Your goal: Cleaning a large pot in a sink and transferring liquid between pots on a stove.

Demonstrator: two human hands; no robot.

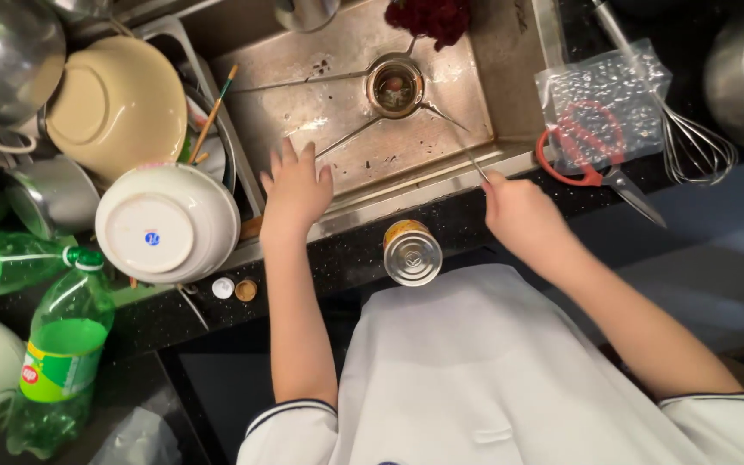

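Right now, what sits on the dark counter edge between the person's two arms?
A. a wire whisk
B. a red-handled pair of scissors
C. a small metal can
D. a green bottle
C: the small metal can stands on the dark counter edge in front of the sink, between the left hand and the right hand.

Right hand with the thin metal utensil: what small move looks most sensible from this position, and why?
Probably carry the thin metal utensil on toward the drain. The right hand grips its handle end at the sink rim, its tip already points at the drain, where bits of residue sit. The left hand rests open on the near edge, holding nothing.
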